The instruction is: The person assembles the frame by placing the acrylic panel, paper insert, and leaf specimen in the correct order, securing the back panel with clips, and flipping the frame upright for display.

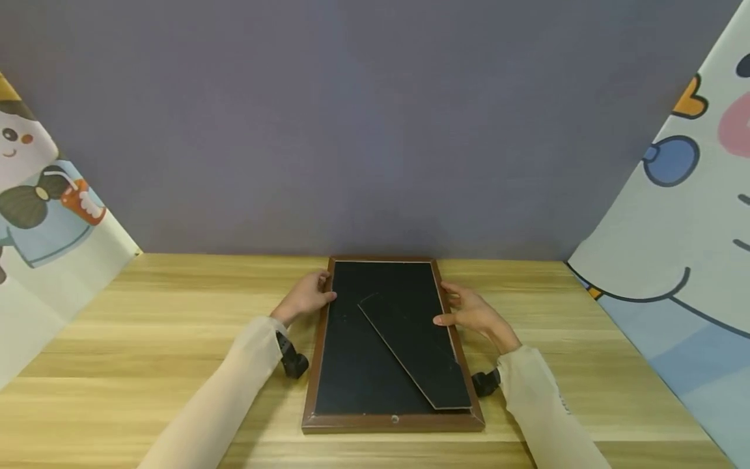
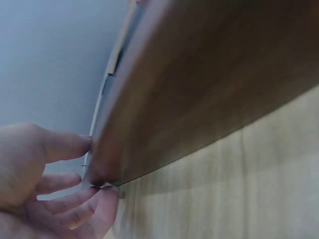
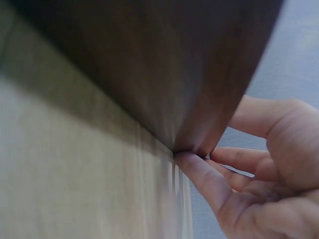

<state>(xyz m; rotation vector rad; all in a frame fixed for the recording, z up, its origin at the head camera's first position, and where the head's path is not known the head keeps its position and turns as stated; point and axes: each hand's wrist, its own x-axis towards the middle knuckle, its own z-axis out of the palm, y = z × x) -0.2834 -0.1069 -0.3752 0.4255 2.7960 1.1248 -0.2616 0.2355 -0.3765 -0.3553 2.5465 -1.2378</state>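
A brown-rimmed picture frame (image 1: 351,423) lies on the table with its black backing facing up. On that backing sits a long black stand flap (image 1: 413,355), slanting toward the near right corner. My left hand (image 1: 305,296) grips the left rim near the far end, thumb over the top. Opposite it, my right hand (image 1: 473,312) grips the right rim, its thumb reaching over the edge beside the flap. In the left wrist view, fingertips meet the lower edge of the frame's side (image 2: 199,94). The right wrist view shows fingers at the bottom of the other side (image 3: 164,74).
The light wood table (image 1: 176,365) extends to both sides of the frame. A plain grey wall (image 1: 375,130) rises behind it. Cartoon-printed panels (image 1: 674,228) flank the table on the left and right.
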